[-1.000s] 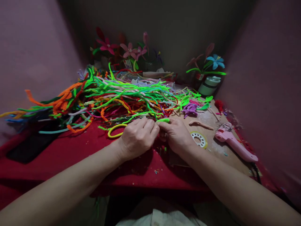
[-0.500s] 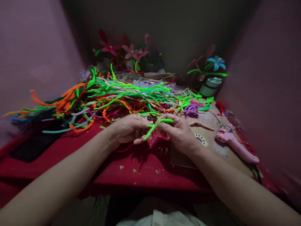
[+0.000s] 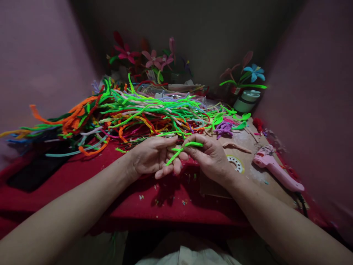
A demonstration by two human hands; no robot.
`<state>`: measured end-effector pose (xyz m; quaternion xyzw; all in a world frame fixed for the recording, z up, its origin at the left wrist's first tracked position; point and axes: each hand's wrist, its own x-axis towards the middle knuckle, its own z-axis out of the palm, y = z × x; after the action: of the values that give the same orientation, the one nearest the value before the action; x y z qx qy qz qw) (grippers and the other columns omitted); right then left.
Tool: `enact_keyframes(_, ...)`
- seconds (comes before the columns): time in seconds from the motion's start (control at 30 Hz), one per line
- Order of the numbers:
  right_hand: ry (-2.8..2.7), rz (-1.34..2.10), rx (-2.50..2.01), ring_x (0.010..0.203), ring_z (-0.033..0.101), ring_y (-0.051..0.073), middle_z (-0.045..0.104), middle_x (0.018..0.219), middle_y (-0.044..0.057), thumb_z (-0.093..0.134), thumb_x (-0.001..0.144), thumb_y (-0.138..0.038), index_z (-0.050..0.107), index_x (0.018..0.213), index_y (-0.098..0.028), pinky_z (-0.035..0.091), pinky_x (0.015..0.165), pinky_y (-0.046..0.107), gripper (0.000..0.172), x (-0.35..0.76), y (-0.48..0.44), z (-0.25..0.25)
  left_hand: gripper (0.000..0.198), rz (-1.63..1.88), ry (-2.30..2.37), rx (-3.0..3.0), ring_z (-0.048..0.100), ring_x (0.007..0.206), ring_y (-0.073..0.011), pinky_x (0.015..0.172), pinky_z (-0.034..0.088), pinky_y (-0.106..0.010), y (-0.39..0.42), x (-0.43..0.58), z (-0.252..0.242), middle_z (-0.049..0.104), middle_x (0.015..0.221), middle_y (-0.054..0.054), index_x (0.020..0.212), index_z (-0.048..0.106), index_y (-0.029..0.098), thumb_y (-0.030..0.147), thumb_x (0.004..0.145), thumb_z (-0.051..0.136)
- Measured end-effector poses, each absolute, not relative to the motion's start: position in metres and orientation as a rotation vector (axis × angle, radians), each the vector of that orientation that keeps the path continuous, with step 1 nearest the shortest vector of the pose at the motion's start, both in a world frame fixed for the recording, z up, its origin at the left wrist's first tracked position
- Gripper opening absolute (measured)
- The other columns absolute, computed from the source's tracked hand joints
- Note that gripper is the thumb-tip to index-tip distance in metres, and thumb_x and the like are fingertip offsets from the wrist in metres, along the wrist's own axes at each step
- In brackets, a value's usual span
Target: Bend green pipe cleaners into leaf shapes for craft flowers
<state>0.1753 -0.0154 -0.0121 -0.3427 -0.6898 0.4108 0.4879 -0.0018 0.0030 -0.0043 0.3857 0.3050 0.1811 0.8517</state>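
Note:
Between my two hands is a bright green pipe cleaner, bent and crossed on itself with short ends sticking out. My right hand pinches it between thumb and forefinger, and one length of it passes over those fingers. My left hand lies palm up under the other ends, its thumb lifted and its fingers loosely spread. The green ends rest against the left fingers without being gripped. Just beyond my hands lies a large heap of coloured pipe cleaners.
A pink glue gun rests on a brown board at the right, near a white ring-shaped spool. Purple pipe cleaners are by the heap. Pipe-cleaner flowers stand behind. A dark flat object lies left on red cloth.
My left hand has let go of the green pipe cleaner: its thumb has lifted and the palm has turned upward. My right hand keeps its pinch almost in place.

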Motion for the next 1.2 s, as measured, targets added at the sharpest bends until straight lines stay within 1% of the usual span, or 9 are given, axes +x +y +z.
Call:
enact_keyframes(0.17,-1.662,0.996,-0.797,0.067,0.056,0.012,0.061,0.071,-0.001,0.057,0.078,-0.019,0.061,0.077,-0.019,0.044,0.063,0.024,0.004,0.176,-0.016,-0.014,0.033,0.413,0.504,0.755,0.048,0.029,-0.0105,0.022,0.031,-0.015,0.001,-0.002,-0.007,0.067,0.058,-0.012,0.080,0.066,0.006,0.030,0.081,0.044)
enact_keyframes(0.3,-1.624,0.967,-0.716,0.065,0.055,0.010,0.060,0.070,-0.002,0.057,0.078,-0.016,0.061,0.079,-0.019,0.044,0.063,0.022,0.005,0.176,-0.014,-0.019,0.040,0.377,0.361,0.663,0.050,0.030,-0.0103,0.023,0.033,-0.015,0.001,-0.004,-0.013,0.068,0.063,-0.012,0.090,0.063,0.005,0.032,0.088,0.034)
enact_keyframes(0.43,-1.630,0.934,-0.700,0.067,0.056,0.009,0.061,0.073,-0.002,0.057,0.077,-0.012,0.062,0.079,-0.020,0.044,0.064,0.021,0.010,0.176,-0.015,-0.017,0.043,0.330,0.333,0.649,0.050,0.030,-0.0106,0.023,0.034,-0.016,0.000,-0.002,-0.015,0.069,0.066,-0.014,0.089,0.062,0.003,0.032,0.089,0.031)
enact_keyframes(0.53,-1.644,0.927,-0.694,0.068,0.057,0.010,0.060,0.072,-0.002,0.056,0.078,-0.011,0.061,0.079,-0.019,0.044,0.064,0.021,0.010,0.176,-0.017,-0.014,0.032,0.422,0.365,0.708,0.042,0.025,-0.0069,0.022,0.031,-0.014,-0.004,0.001,-0.014,0.065,0.055,-0.008,0.084,0.062,0.006,0.028,0.086,0.039)
enact_keyframes(0.7,-1.683,0.930,-0.760,0.065,0.054,0.010,0.059,0.069,-0.001,0.055,0.079,-0.015,0.060,0.079,-0.017,0.043,0.062,0.023,0.005,0.175,-0.018,-0.014,0.018,0.513,0.508,0.965,0.025,0.024,-0.0025,0.024,0.023,-0.012,-0.007,0.004,-0.009,0.044,0.040,0.006,0.075,0.058,0.013,0.030,0.080,0.051)
enact_keyframes(0.8,-1.645,0.929,-0.885,0.058,0.050,0.009,0.057,0.064,-0.001,0.056,0.076,-0.017,0.059,0.073,-0.015,0.041,0.056,0.022,0.004,0.173,-0.016,-0.019,0.022,0.595,0.831,1.485,0.030,0.031,-0.0035,0.031,0.023,-0.014,-0.008,0.004,-0.007,0.043,0.042,0.005,0.066,0.054,0.015,0.031,0.080,0.050)
enact_keyframes(0.97,-1.409,1.332,-1.005,0.039,0.041,0.007,0.051,0.050,-0.004,0.057,0.071,-0.024,0.056,0.064,-0.015,0.034,0.039,0.021,0.011,0.171,-0.007,-0.024,0.017,0.823,1.177,2.457,0.042,0.048,-0.0081,0.048,0.030,-0.020,-0.010,0.007,-0.015,0.049,0.054,0.001,0.065,0.052,0.016,0.022,0.079,0.045)
enact_keyframes(1.07,-1.411,1.332,-0.966,0.041,0.043,0.007,0.053,0.052,-0.004,0.059,0.069,-0.024,0.058,0.065,-0.015,0.035,0.041,0.021,0.011,0.171,-0.004,-0.021,0.022,0.787,1.233,2.436,0.042,0.046,-0.0074,0.048,0.031,-0.020,-0.013,0.010,-0.014,0.047,0.050,0.003,0.062,0.050,0.016,0.022,0.082,0.041)
enact_keyframes(1.2,-1.511,1.253,-0.964,0.047,0.044,0.007,0.055,0.055,-0.003,0.061,0.070,-0.025,0.061,0.066,-0.014,0.036,0.046,0.021,0.012,0.172,-0.005,-0.018,0.028,0.677,1.217,2.068,0.043,0.037,-0.0052,0.043,0.034,-0.017,-0.019,0.014,-0.007,0.048,0.046,0.005,0.059,0.048,0.016,0.025,0.084,0.039)
